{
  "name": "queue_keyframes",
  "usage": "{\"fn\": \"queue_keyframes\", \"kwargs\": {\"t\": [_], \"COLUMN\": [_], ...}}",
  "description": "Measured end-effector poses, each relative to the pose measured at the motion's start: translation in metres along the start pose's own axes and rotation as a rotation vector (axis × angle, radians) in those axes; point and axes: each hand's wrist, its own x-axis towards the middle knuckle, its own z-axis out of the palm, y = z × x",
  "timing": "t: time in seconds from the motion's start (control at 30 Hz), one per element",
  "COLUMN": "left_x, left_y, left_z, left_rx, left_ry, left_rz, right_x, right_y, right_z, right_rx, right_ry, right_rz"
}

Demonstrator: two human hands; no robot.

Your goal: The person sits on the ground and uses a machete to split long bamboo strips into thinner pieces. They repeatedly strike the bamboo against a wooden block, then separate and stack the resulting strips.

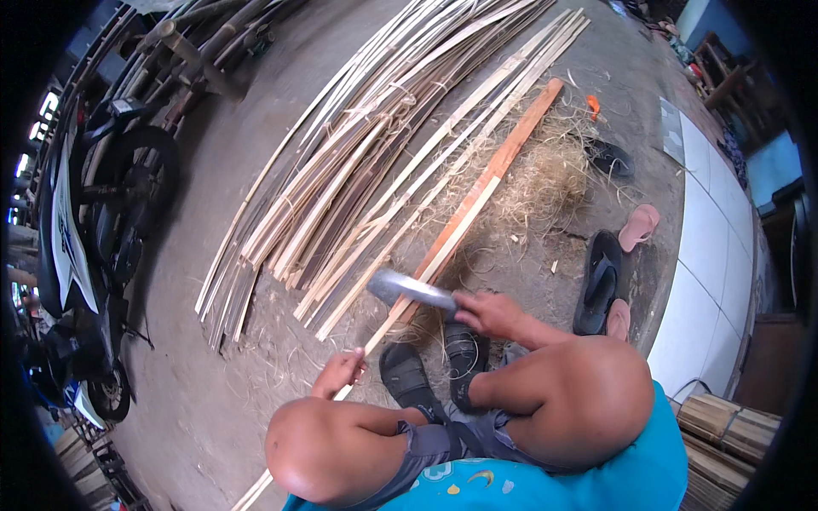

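Observation:
My left hand (341,371) is closed round a long pale bamboo strip (375,337), whose tail runs down past my left knee. The far part of that strip lies along a narrow reddish-brown wooden board (514,145), slanting up and away. In my right hand (489,314) is a broad-bladed knife, its handle mostly hidden by the fingers. The grey blade (416,289) points left across the strip, over the board's near end. Whether its edge touches the strip I cannot tell. My sandalled feet (433,366) rest on the floor just beneath.
Bundled bamboo strips (358,153) cover the floor ahead. Curled shavings (545,183) heap beside the board. Black sandals (599,281) and pink sandals (639,227) lie right, before a white tiled ledge (703,247). A motorcycle (94,230) stands left; split-wood bundles (724,434) lie at lower right.

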Motion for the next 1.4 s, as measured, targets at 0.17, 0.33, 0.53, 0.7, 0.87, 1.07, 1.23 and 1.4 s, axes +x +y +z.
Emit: {"fn": "queue_keyframes", "kwargs": {"t": [0.17,0.33,0.53,0.7,0.87,1.07,1.23,1.4], "left_x": [0.017,0.011,0.014,0.039,0.052,0.03,0.033,0.023], "left_y": [-0.066,-0.005,-0.04,0.023,0.045,0.022,0.016,-0.001], "left_z": [-0.019,0.004,-0.011,0.032,0.051,0.048,0.04,0.018], "left_rx": [-0.009,-0.061,0.004,0.304,0.625,0.672,0.432,0.178], "left_ry": [0.134,0.13,0.143,0.275,0.356,0.336,0.187,0.001], "left_rz": [0.078,0.148,0.162,0.434,0.535,0.458,0.375,0.304], "right_x": [0.007,0.003,0.014,-0.031,-0.082,0.021,0.022,-0.035], "right_y": [0.017,0.013,0.027,-0.029,-0.062,0.042,0.026,-0.021], "right_z": [-0.005,0.026,-0.022,0.028,0.053,-0.034,-0.019,0.035], "right_rx": [-0.128,0.021,-0.112,0.054,-0.18,-0.248,-0.089,-0.11], "right_ry": [0.008,-0.162,0.152,-0.026,-0.453,0.16,0.202,-0.198], "right_rz": [0.045,-0.205,0.088,-0.062,-0.231,0.142,0.014,-0.273]}}
